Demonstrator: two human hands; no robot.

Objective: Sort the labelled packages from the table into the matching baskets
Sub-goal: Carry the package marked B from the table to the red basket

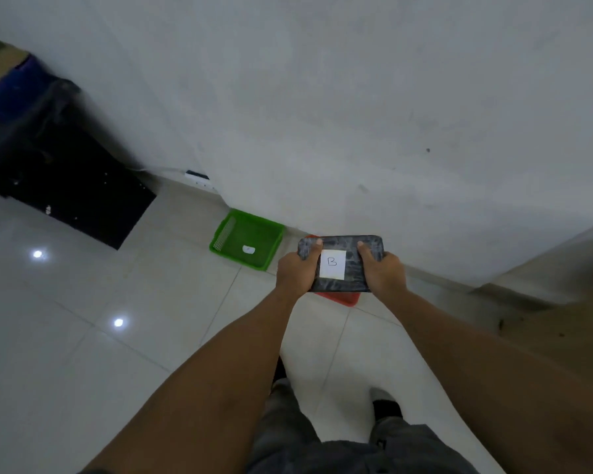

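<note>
A flat dark grey package (350, 247) with a white label marked "B" is held out in front of me. My left hand (295, 271) grips its left end and my right hand (382, 271) grips its right end, thumbs on top. Directly beneath the package a red basket (341, 297) stands on the floor by the wall, mostly hidden by the package. To its left stands a green basket (250, 230) holding a small white label.
The baskets stand on a pale tiled floor (117, 336) against a grey wall. A white power strip (199, 179) lies at the wall's foot. Dark furniture (59, 172) fills the left side. A brown surface (569, 319) sits at the right.
</note>
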